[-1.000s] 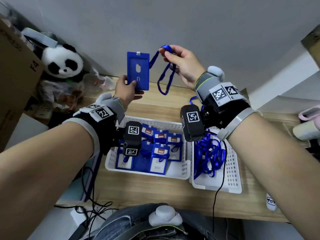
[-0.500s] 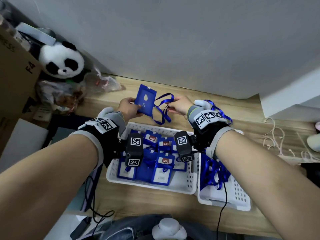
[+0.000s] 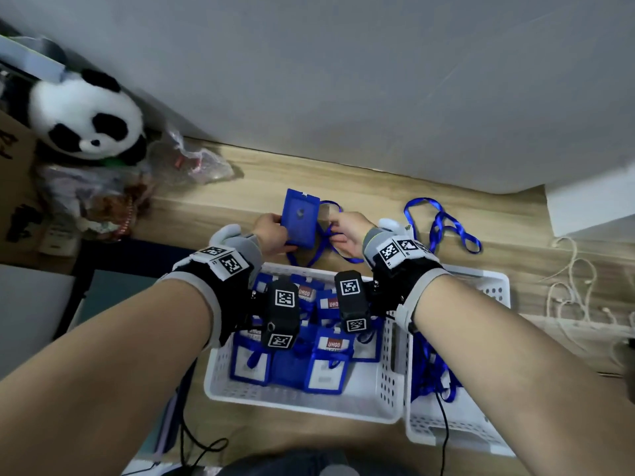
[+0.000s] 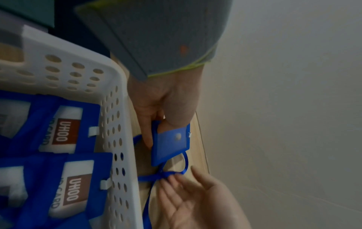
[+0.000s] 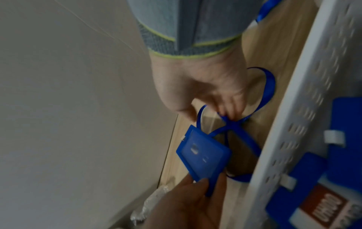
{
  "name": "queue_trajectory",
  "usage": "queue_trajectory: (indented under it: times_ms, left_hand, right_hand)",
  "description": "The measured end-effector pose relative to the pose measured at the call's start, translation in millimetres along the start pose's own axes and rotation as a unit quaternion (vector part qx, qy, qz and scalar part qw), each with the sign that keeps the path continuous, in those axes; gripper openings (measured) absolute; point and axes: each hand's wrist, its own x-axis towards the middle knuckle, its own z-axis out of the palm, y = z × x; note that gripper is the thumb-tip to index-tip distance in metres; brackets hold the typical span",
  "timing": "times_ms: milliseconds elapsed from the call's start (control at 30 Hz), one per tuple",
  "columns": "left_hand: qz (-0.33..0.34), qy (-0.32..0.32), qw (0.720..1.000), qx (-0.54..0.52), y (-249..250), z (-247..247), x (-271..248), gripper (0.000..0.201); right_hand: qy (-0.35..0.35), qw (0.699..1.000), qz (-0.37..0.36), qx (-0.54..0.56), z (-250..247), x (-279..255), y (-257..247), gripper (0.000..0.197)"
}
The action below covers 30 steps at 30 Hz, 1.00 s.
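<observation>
A blue badge holder [image 3: 298, 218] lies low over the wooden table [image 3: 378, 201], just behind the white basket [image 3: 309, 405]. My left hand [image 3: 280, 235] grips its near end, thumb on top [image 4: 176, 117]. A blue lanyard [image 3: 321, 250] hangs from the holder [image 4: 172, 144] and loops onto the table. My right hand [image 3: 335, 230] holds this lanyard [image 5: 268, 89] where its strands cross, fingertips [image 5: 229, 113] bunched on it and the thumb apart. The right wrist view shows the holder [image 5: 203, 156] with my left hand [image 5: 186, 201] on its end.
The basket holds several blue badge holders [image 3: 326, 369] with UHOO cards. A second white basket [image 3: 457, 438] at the right holds blue lanyards. A loose lanyard [image 3: 443, 225] lies on the table. A panda toy [image 3: 89, 121], a plastic bag [image 3: 196, 163] and white cords [image 3: 567, 286] flank the area.
Both hands have come down from in front of the wall to the tabletop behind the basket, bringing the badge holder and its lanyard with them.
</observation>
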Motion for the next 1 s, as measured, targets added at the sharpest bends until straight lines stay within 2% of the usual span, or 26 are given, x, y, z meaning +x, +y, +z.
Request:
queue_trajectory:
  times_ms: [67, 133, 233, 333, 400, 467, 567, 700, 833, 1000]
  left_hand:
    - [0.012, 0.021, 0.999, 0.037, -1, -2, 6, 0.043]
    - [0.023, 0.040, 0.997, 0.058, -2, -5, 11, 0.040]
    - [0.030, 0.060, 0.992, 0.107, 0, -9, 7, 0.040]
    - [0.025, 0.080, 0.988, 0.129, 0, -12, 3, 0.047]
    - [0.038, 0.104, 0.987, 0.119, 0, -14, -4, 0.048]
    - [0.057, 0.113, 0.988, 0.083, -1, -15, -14, 0.040]
    - [0.078, 0.051, 0.995, 0.018, -2, -12, -33, 0.021]
    - [0.081, -0.053, 0.995, 0.021, -13, -1, -62, 0.023]
    - [0.055, -0.086, 0.994, 0.040, -33, 10, -77, 0.022]
    - [0.028, -0.093, 0.992, 0.080, -56, 21, -89, 0.024]
  right_hand:
    - [-0.038, 0.999, -0.006, 0.029, 3, 2, -3, 0.034]
    - [-0.053, 0.999, -0.005, 0.005, 1, 1, -4, 0.042]
    - [-0.026, 0.998, -0.025, -0.054, -7, -4, -3, 0.034]
    - [-0.036, 0.997, -0.049, -0.040, -18, -14, 0, 0.018]
    - [-0.061, 0.996, -0.062, -0.016, -27, -25, 5, 0.024]
    - [-0.091, 0.993, -0.070, -0.024, -36, -38, 13, 0.027]
    - [-0.135, 0.986, -0.060, -0.075, -43, -51, 27, 0.026]
    - [-0.169, 0.975, -0.045, -0.135, -43, -66, 54, 0.021]
    - [-0.168, 0.955, -0.042, -0.239, -35, -79, 79, 0.014]
    - [-0.125, 0.929, -0.031, -0.346, -28, -79, 110, 0.035]
